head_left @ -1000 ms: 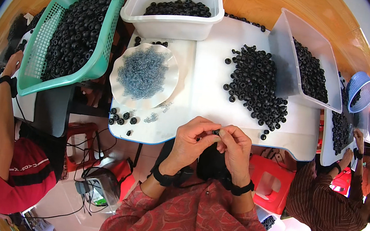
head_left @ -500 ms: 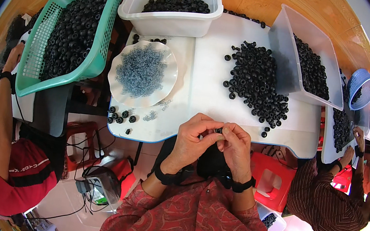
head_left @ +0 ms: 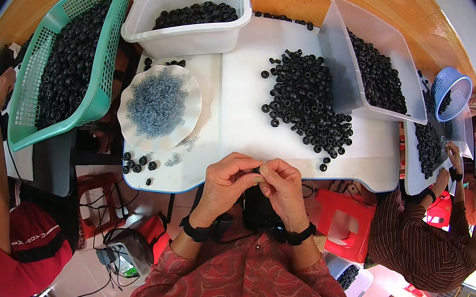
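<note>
Your left hand [head_left: 228,178] and right hand [head_left: 284,184] meet at the near edge of the white table [head_left: 243,107], fingertips pinched together on a small black ring [head_left: 257,170]. It is nearly hidden between your thumbs, so I can't be sure whether a bead is already seated in it.

The ring sits right over the table edge, with the red stool [head_left: 341,222] and the floor below. That is the main risk: if your grip loosens or a thumb rolls, the piece will likely drop past the edge into the clutter under the table rather than onto the top.

Just left of your hands, loose rings [head_left: 137,163] and stray grey beads lie near the table's edge, and the white dish of beads [head_left: 158,105] stands a little farther on. A left elbow swung wide could sweep those off or tip the dish.

The big pile of rings [head_left: 310,104] lies far right of your hands, near the clear tub [head_left: 375,64], and its nearest strays could probably roll off if the table is jolted.
</note>
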Action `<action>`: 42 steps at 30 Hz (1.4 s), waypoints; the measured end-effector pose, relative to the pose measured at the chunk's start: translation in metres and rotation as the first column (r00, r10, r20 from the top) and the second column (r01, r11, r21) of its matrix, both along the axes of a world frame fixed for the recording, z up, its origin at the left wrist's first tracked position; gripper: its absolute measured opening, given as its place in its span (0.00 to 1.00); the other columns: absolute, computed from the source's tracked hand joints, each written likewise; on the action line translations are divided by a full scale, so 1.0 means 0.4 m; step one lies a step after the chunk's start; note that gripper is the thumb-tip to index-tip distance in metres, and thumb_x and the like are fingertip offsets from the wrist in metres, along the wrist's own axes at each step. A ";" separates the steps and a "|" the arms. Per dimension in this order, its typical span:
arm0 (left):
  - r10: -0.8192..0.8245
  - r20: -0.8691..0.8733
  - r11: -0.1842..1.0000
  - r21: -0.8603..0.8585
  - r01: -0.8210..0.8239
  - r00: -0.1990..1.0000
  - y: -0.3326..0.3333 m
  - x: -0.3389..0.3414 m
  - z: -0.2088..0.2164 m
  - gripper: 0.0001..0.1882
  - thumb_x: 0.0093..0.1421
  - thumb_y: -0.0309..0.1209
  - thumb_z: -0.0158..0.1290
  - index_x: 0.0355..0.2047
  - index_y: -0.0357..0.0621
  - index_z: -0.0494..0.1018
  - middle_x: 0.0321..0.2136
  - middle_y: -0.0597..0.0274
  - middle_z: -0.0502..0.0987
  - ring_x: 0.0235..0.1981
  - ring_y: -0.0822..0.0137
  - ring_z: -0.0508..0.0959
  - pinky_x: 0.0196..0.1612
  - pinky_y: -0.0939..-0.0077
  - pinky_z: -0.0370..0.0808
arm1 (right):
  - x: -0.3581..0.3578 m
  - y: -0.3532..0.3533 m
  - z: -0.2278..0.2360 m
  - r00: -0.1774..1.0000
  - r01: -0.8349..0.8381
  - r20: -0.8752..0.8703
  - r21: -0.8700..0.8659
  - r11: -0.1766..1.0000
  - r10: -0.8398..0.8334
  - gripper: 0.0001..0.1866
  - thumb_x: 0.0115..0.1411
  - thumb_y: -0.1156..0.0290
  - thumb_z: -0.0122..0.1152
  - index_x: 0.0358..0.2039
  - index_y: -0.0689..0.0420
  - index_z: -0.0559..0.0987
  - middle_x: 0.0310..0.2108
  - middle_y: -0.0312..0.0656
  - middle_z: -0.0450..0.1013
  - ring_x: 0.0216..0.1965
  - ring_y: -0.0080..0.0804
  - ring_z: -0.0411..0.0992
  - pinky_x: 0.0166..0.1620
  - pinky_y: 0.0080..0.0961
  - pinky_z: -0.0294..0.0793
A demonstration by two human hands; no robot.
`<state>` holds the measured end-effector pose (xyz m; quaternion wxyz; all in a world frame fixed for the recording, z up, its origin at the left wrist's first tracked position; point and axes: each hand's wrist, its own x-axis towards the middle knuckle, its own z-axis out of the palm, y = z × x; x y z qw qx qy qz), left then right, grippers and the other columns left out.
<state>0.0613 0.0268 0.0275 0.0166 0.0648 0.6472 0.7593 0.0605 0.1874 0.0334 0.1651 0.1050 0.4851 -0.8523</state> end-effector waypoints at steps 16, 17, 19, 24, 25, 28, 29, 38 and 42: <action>0.145 -0.186 0.952 -0.241 -0.188 0.972 0.015 0.001 -0.002 0.12 0.52 0.21 0.65 0.39 0.40 0.82 0.31 0.58 0.80 0.29 0.68 0.80 0.31 0.78 0.75 | 0.014 0.004 0.024 0.996 0.046 -0.082 0.137 0.990 -0.035 0.10 0.65 0.69 0.63 0.42 0.61 0.80 0.30 0.34 0.76 0.26 0.16 0.71 0.28 0.12 0.68; 0.147 -0.191 0.951 -0.242 -0.192 0.970 0.019 0.002 0.008 0.12 0.52 0.21 0.65 0.39 0.40 0.82 0.31 0.58 0.80 0.29 0.68 0.80 0.31 0.78 0.75 | 0.013 0.008 0.020 0.998 0.034 -0.060 0.098 0.995 -0.028 0.10 0.64 0.70 0.63 0.43 0.62 0.80 0.31 0.35 0.77 0.27 0.17 0.72 0.28 0.12 0.69; 0.187 -0.137 0.954 -0.209 -0.212 0.973 0.028 0.008 0.034 0.09 0.54 0.23 0.64 0.36 0.41 0.82 0.30 0.59 0.79 0.29 0.68 0.79 0.30 0.77 0.74 | 0.008 0.017 0.006 0.996 0.028 -0.090 0.109 0.994 -0.018 0.10 0.64 0.70 0.63 0.43 0.62 0.80 0.32 0.36 0.78 0.27 0.18 0.73 0.28 0.13 0.69; -0.588 -0.349 0.801 -0.125 0.585 0.730 0.048 0.136 0.172 0.06 0.62 0.28 0.57 0.37 0.41 0.79 0.34 0.56 0.80 0.34 0.64 0.80 0.38 0.70 0.78 | -0.019 0.030 0.003 0.988 0.059 -0.154 0.332 0.942 -0.007 0.09 0.64 0.73 0.63 0.42 0.64 0.80 0.34 0.39 0.79 0.27 0.19 0.74 0.27 0.13 0.70; -0.746 -0.412 0.569 0.014 0.822 0.524 0.070 0.180 0.195 0.08 0.65 0.30 0.54 0.39 0.39 0.78 0.34 0.54 0.80 0.38 0.57 0.80 0.42 0.64 0.78 | -0.021 0.032 0.004 0.988 0.040 -0.151 0.353 0.935 0.015 0.08 0.64 0.74 0.62 0.42 0.64 0.80 0.35 0.40 0.79 0.28 0.19 0.74 0.27 0.13 0.70; -0.773 -0.584 0.255 0.069 0.964 0.247 0.118 0.268 0.251 0.11 0.65 0.31 0.54 0.40 0.34 0.76 0.38 0.49 0.79 0.42 0.49 0.79 0.47 0.60 0.76 | -0.019 0.031 0.001 0.986 0.021 -0.159 0.388 0.921 0.045 0.08 0.64 0.74 0.62 0.41 0.64 0.80 0.33 0.39 0.78 0.28 0.19 0.74 0.27 0.13 0.70; -0.777 -0.612 0.156 0.045 0.987 0.150 0.123 0.276 0.259 0.13 0.69 0.31 0.47 0.45 0.33 0.73 0.40 0.43 0.77 0.43 0.46 0.77 0.47 0.59 0.75 | -0.020 0.030 0.000 0.985 0.026 -0.169 0.401 0.916 0.046 0.08 0.64 0.73 0.63 0.41 0.64 0.80 0.31 0.38 0.78 0.28 0.19 0.75 0.26 0.13 0.69; -0.815 -0.491 -0.278 -0.137 0.951 -0.308 0.202 0.295 0.290 0.25 0.75 0.39 0.34 0.56 0.25 0.64 0.52 0.34 0.72 0.55 0.43 0.72 0.59 0.59 0.66 | -0.015 0.030 -0.009 0.980 -0.009 -0.174 0.460 0.888 0.101 0.08 0.64 0.74 0.62 0.41 0.63 0.80 0.34 0.38 0.78 0.28 0.19 0.74 0.27 0.13 0.69; -0.834 -0.483 -0.271 -0.063 0.960 -0.267 0.157 0.297 0.273 0.25 0.74 0.38 0.38 0.57 0.24 0.63 0.49 0.33 0.74 0.50 0.38 0.73 0.54 0.57 0.70 | -0.010 0.026 -0.008 0.978 -0.031 -0.166 0.472 0.881 0.124 0.08 0.64 0.74 0.62 0.41 0.63 0.80 0.34 0.37 0.78 0.28 0.18 0.74 0.27 0.12 0.69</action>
